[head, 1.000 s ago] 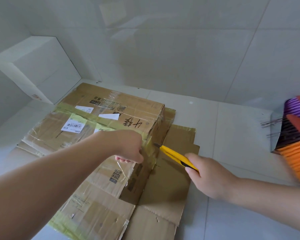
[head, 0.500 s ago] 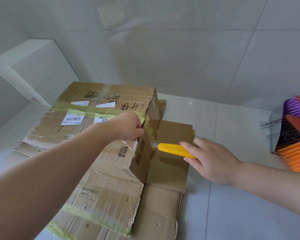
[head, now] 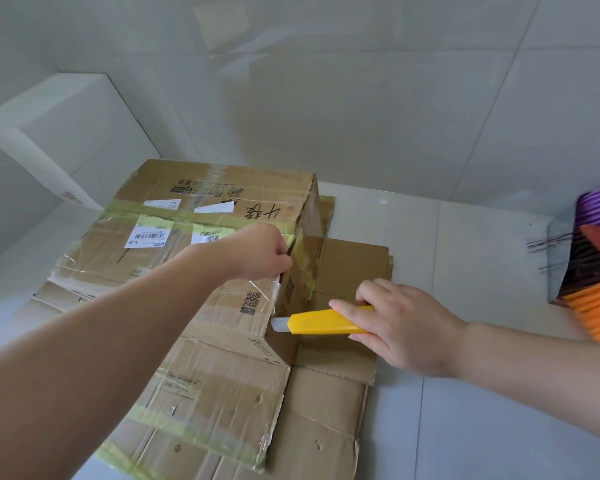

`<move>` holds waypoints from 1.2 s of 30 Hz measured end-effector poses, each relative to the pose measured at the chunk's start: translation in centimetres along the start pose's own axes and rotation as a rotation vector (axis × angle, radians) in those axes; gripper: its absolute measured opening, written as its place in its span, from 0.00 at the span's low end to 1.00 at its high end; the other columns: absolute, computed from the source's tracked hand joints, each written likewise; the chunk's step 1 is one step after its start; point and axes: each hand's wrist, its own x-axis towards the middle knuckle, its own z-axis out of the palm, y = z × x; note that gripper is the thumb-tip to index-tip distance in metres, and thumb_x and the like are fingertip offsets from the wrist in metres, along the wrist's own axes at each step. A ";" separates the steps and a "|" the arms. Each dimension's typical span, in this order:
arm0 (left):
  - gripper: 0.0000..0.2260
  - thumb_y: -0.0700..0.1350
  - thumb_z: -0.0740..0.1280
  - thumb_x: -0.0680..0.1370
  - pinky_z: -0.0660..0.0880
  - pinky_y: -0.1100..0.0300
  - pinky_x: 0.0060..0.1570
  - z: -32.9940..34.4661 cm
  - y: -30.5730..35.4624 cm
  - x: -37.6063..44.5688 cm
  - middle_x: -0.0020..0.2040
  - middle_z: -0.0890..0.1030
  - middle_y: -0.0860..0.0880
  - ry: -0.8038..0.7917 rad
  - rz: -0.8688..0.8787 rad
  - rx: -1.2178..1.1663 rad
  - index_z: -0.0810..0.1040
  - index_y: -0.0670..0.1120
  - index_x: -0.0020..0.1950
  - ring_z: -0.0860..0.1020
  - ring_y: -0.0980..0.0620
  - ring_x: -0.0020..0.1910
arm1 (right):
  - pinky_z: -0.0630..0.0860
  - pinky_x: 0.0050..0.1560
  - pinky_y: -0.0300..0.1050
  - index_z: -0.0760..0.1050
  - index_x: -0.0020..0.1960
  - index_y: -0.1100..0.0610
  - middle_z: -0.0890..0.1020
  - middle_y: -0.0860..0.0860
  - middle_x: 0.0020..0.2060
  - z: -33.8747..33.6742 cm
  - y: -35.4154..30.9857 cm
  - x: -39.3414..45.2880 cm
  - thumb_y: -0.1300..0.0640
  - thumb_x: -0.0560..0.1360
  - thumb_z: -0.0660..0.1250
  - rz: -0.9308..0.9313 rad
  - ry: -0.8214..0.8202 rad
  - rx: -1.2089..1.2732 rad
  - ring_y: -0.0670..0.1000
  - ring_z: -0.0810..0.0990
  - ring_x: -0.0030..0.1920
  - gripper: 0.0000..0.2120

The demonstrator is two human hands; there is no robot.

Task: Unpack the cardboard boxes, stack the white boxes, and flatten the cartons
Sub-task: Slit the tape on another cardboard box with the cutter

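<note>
Both forearms are bare from the frame's edge to the wrist, with no sleeve showing on either. The left hand and the right hand are bare as well: no glove, ring, watch or wristband shows on them. The fingernails that show on the right hand are short and unpainted.

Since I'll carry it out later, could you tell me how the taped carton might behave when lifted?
The taped carton, already slit, will probably sag rather than stay stiff. Its glossy tape may feel slippery. It looks light for its size.
</note>
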 end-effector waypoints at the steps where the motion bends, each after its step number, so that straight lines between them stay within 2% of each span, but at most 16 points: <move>1: 0.16 0.42 0.61 0.76 0.61 0.60 0.28 0.0 0.0 0.0 0.26 0.60 0.48 0.000 0.002 0.002 0.64 0.43 0.29 0.61 0.49 0.27 | 0.73 0.27 0.46 0.71 0.65 0.52 0.74 0.52 0.40 0.0 0.1 0.2 0.45 0.76 0.56 -0.004 -0.002 -0.001 0.52 0.73 0.35 0.21; 6: 0.16 0.43 0.61 0.76 0.61 0.60 0.29 0.2 0.0 0.1 0.26 0.61 0.48 -0.004 0.016 0.020 0.63 0.43 0.29 0.62 0.50 0.27 | 0.74 0.30 0.47 0.77 0.63 0.52 0.75 0.53 0.39 0.3 2.3 1.9 0.46 0.74 0.56 -0.028 0.004 0.000 0.54 0.74 0.36 0.22; 9: 0.16 0.42 0.61 0.76 0.62 0.60 0.30 0.2 0.0 0.1 0.27 0.61 0.48 -0.025 0.015 0.009 0.63 0.44 0.28 0.63 0.49 0.28 | 0.76 0.31 0.49 0.78 0.62 0.51 0.75 0.54 0.39 0.4 4.0 3.3 0.45 0.74 0.55 0.010 0.000 -0.009 0.56 0.75 0.36 0.23; 12: 0.16 0.42 0.60 0.76 0.61 0.60 0.30 0.3 -0.1 0.0 0.28 0.62 0.48 -0.037 0.019 -0.027 0.62 0.44 0.29 0.62 0.49 0.29 | 0.75 0.30 0.47 0.79 0.61 0.51 0.75 0.54 0.38 0.3 5.0 4.2 0.45 0.73 0.54 0.027 -0.004 -0.069 0.55 0.76 0.35 0.23; 16: 0.18 0.45 0.58 0.79 0.64 0.60 0.31 0.2 -0.9 -0.4 0.28 0.64 0.49 -0.045 0.012 -0.095 0.64 0.45 0.30 0.64 0.50 0.28 | 0.75 0.30 0.48 0.78 0.61 0.51 0.75 0.55 0.38 0.6 5.9 4.2 0.46 0.74 0.54 0.020 0.003 -0.066 0.55 0.75 0.36 0.22; 20: 0.21 0.46 0.61 0.77 0.61 0.59 0.30 -0.6 -2.3 -1.5 0.24 0.59 0.51 -0.062 -0.016 -0.140 0.60 0.47 0.26 0.59 0.50 0.25 | 0.74 0.31 0.47 0.77 0.63 0.51 0.74 0.54 0.39 0.9 7.0 4.7 0.46 0.75 0.55 -0.004 -0.017 -0.003 0.54 0.74 0.37 0.22; 22: 0.23 0.48 0.63 0.77 0.61 0.59 0.29 -0.5 -2.4 -1.9 0.23 0.58 0.52 -0.103 -0.005 -0.110 0.60 0.47 0.24 0.59 0.51 0.24 | 0.73 0.32 0.46 0.78 0.63 0.51 0.74 0.55 0.39 0.9 8.0 5.1 0.46 0.75 0.59 0.009 -0.023 0.006 0.55 0.75 0.36 0.20; 23: 0.24 0.50 0.64 0.77 0.61 0.60 0.29 -0.3 -2.2 -2.0 0.22 0.57 0.52 -0.118 0.000 -0.085 0.60 0.48 0.24 0.59 0.51 0.23 | 0.74 0.32 0.46 0.78 0.62 0.52 0.75 0.56 0.39 0.8 8.6 5.3 0.48 0.74 0.64 0.049 -0.013 0.001 0.57 0.76 0.36 0.19; 25: 0.26 0.55 0.65 0.77 0.62 0.61 0.29 0.3 -1.6 -1.8 0.21 0.59 0.53 -0.115 0.001 -0.032 0.61 0.48 0.22 0.61 0.52 0.22 | 0.75 0.32 0.48 0.79 0.61 0.54 0.76 0.58 0.38 0.7 9.8 5.7 0.54 0.68 0.76 0.149 -0.007 0.005 0.60 0.78 0.36 0.21; 26: 0.26 0.56 0.65 0.77 0.64 0.61 0.29 0.6 -1.4 -1.5 0.21 0.61 0.52 -0.100 0.004 0.003 0.63 0.48 0.22 0.62 0.52 0.22 | 0.76 0.32 0.48 0.80 0.60 0.54 0.76 0.58 0.38 0.6 10.2 6.0 0.56 0.66 0.78 0.179 -0.027 0.006 0.60 0.78 0.35 0.23; 30: 0.20 0.52 0.63 0.77 0.66 0.60 0.31 1.1 -0.6 -0.6 0.26 0.68 0.48 -0.046 0.015 0.054 0.67 0.44 0.28 0.66 0.50 0.26 | 0.75 0.32 0.48 0.80 0.61 0.54 0.76 0.58 0.38 0.8 10.3 6.7 0.54 0.66 0.78 0.171 -0.040 -0.025 0.60 0.78 0.36 0.24; 34: 0.17 0.46 0.61 0.75 0.64 0.59 0.30 1.3 0.2 0.0 0.27 0.65 0.47 -0.045 0.006 0.005 0.63 0.44 0.28 0.63 0.48 0.27 | 0.73 0.30 0.47 0.79 0.62 0.53 0.76 0.58 0.37 0.7 10.4 6.6 0.54 0.65 0.79 0.207 -0.062 -0.077 0.60 0.78 0.35 0.26; 36: 0.16 0.44 0.60 0.75 0.62 0.60 0.29 1.4 0.6 0.0 0.27 0.63 0.48 -0.060 0.007 0.012 0.61 0.45 0.28 0.61 0.49 0.26 | 0.73 0.35 0.48 0.74 0.67 0.51 0.76 0.58 0.43 0.0 10.4 7.0 0.50 0.71 0.73 0.260 -0.045 -0.120 0.61 0.77 0.42 0.25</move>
